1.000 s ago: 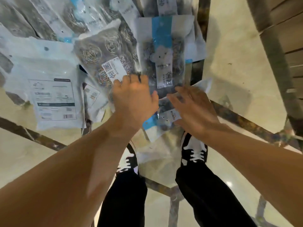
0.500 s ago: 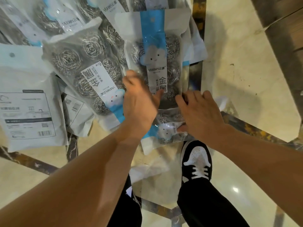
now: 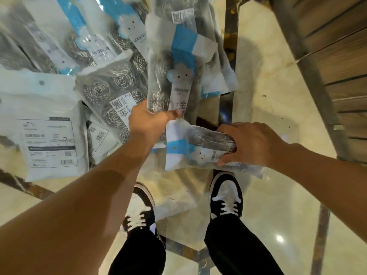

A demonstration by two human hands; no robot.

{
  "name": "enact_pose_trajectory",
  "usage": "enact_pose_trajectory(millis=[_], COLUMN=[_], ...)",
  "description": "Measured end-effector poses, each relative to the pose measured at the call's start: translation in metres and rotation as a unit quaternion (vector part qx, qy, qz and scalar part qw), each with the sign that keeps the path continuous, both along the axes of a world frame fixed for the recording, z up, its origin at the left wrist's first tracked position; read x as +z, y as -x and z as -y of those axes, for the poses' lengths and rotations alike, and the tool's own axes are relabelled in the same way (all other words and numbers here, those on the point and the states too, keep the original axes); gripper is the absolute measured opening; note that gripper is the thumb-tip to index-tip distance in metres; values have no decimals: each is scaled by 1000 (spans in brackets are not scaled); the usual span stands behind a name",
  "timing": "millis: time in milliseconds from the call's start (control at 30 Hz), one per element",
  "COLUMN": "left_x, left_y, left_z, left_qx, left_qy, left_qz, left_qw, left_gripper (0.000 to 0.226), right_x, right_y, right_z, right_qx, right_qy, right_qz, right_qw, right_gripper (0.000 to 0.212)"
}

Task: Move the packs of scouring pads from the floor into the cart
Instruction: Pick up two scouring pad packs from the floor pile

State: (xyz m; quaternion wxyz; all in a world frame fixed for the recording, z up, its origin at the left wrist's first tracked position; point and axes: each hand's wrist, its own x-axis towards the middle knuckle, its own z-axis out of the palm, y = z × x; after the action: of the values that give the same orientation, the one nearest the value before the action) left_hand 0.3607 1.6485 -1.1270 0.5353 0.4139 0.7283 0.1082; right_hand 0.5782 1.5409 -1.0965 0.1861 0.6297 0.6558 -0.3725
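Note:
Several clear packs of steel scouring pads with blue-and-white labels lie heaped on the marble floor ahead of me. My left hand (image 3: 148, 121) grips the lower edge of one upright pack (image 3: 174, 76) and holds it raised above the heap. My right hand (image 3: 252, 144) is closed around a second pack (image 3: 196, 147), held sideways just in front of my feet. Another pack (image 3: 111, 92) lies flat to the left of my left hand. No cart shows in this view.
A large white bag with a printed label (image 3: 45, 124) lies on the floor at the left. A wooden slatted structure with a metal frame (image 3: 325, 62) stands at the right. My two black-and-white shoes (image 3: 226, 195) stand on the glossy floor below the packs.
Both hands have closed on packs and lifted them off the heap. The right hand's pack has turned sideways and come toward my feet. The view has drawn back slightly.

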Motion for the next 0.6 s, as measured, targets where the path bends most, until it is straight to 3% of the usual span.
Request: enact_pose_trajectory(millis=[67,133,267,300,400,600], left_x=[21,47,112,131,200,365], left_y=[8,20,44,50,67,111], left_z=[-10,-21,-45,-51,-72,-104], left_qx=[41,74,100,109,149,209], left_qy=[-3,-23,-90,-101,-112,-134], left_qz=[25,37,33,37,56,90], left_qw=[999,996,990,988,981,965], left_gripper=[32,37,55,56,53,55], right_x=[22,46,100,117,178,331], right_y=[-7,-11,-4,1,22,48], right_z=[-4,-10,-30,-37,-52,-82], right_qx=[-59,-154,-338,-367,-422,-502], right_qy=[-10,-36,-64,-64,-67,-129], right_qz=[-18,-41,-100,-118,-182,-288], right_qw=[998,987,934,920,886,805], right_gripper=[69,51,80,77,59,56])
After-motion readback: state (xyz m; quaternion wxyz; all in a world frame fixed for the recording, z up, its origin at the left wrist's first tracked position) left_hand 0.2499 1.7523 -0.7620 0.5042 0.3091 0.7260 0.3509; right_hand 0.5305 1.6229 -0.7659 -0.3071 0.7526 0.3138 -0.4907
